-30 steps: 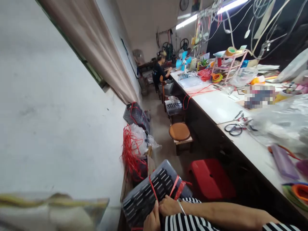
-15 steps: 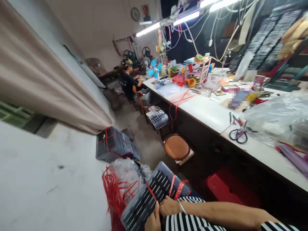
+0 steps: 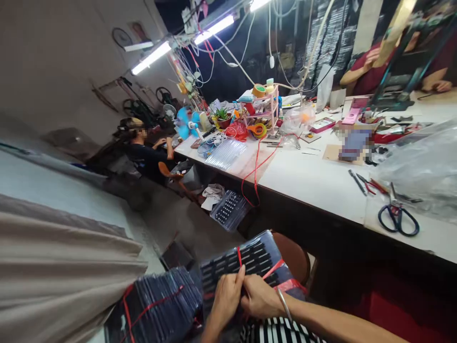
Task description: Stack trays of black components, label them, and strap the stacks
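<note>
A bundle of clear plastic packs [image 3: 257,255] with rows of black pieces lies tilted at the bottom centre, bound with a red strap [image 3: 274,268]. My left hand [image 3: 226,295] is closed at the bundle's near side, its thumb along the strap. Right beside it, my right hand [image 3: 260,295], with a bracelet at the wrist, is closed in a fist on the strap. The part of the strap inside the fingers is hidden. Left of my hands stands another strapped stack of packs [image 3: 167,305].
A brown round stool [image 3: 294,255] sits behind the bundle. The long white worktable [image 3: 310,183] runs along the right, with scissors [image 3: 398,219], pliers [image 3: 366,183] and a pink rack [image 3: 273,112]. One person [image 3: 146,152] sits at the far left; another [image 3: 371,66] is across the table.
The view has swung right, bringing the person across the table into sight. The bundle and both hands have shifted, and the bundle now overlaps the stool. Loose red strips have left the view.
</note>
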### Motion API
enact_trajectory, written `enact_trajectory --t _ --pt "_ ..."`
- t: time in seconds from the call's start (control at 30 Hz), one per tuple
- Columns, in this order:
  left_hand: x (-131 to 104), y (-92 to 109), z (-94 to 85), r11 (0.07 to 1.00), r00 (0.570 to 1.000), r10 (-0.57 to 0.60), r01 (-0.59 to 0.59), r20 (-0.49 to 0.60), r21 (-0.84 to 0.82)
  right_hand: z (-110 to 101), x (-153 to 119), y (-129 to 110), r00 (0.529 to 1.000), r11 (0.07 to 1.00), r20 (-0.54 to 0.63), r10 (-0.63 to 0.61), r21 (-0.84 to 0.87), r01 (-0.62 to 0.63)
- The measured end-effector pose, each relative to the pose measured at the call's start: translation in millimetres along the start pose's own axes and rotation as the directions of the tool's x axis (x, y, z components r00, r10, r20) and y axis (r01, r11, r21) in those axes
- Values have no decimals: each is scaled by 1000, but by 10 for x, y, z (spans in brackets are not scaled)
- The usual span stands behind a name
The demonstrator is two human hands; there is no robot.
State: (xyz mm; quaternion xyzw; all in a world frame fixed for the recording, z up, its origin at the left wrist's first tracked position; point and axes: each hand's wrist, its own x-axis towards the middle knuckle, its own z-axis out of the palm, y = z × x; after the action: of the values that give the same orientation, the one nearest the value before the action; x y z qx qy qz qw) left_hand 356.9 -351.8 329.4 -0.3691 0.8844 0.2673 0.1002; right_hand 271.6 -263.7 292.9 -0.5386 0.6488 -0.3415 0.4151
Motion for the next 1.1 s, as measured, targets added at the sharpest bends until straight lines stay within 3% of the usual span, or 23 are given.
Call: enact_trajectory --t 0.1,0.2,0.4,0.53,0.67,0.73,0.8,0.9,1.0,1.03,1.1 --pt "636 431 -703 969 971 238 -240 32 67 -623 276 -218 969 950 -246 -1 303 78" --pt "1244 838 -1235 914 915 402 -399 -29 68 -1189 589 -386 885 835 -464 37 500 227" --pt "2546 1384 -1961 728 732 656 -678 -181 -103 -2126 1449 -584 639 686 -751 166 553 473" --pt "3607 1594 -2360 580 605 792 -788 -85 -207 -2720 2294 -642 487 525 -822 296 566 636" --pt "4701 1759 -2499 466 485 874 -838 0 -284 -3301 3133 -416 399 378 -817 417 555 741" --pt "5148 1807 -2470 417 435 900 -863 -1 -286 -3519 3456 -220 374 347 -805 461 551 759" --pt "5499 1815 -2440 395 411 912 -877 -2 -275 -3670 3721 -33 361 358 -802 476 551 754" --pt "5856 1772 -2448 396 405 914 -882 19 -255 -3807 4021 156 331 414 -820 468 534 737" --pt "6035 1709 -2464 387 385 921 -894 57 -225 -3885 4132 230 312 463 -827 468 531 710" --pt "6057 1685 -2459 385 379 923 -897 72 -215 -3896 4108 236 327 496 -825 461 544 677" --pt "6054 1623 -2445 382 369 924 -901 103 -203 -3888 3957 225 411 575 -799 440 602 554"
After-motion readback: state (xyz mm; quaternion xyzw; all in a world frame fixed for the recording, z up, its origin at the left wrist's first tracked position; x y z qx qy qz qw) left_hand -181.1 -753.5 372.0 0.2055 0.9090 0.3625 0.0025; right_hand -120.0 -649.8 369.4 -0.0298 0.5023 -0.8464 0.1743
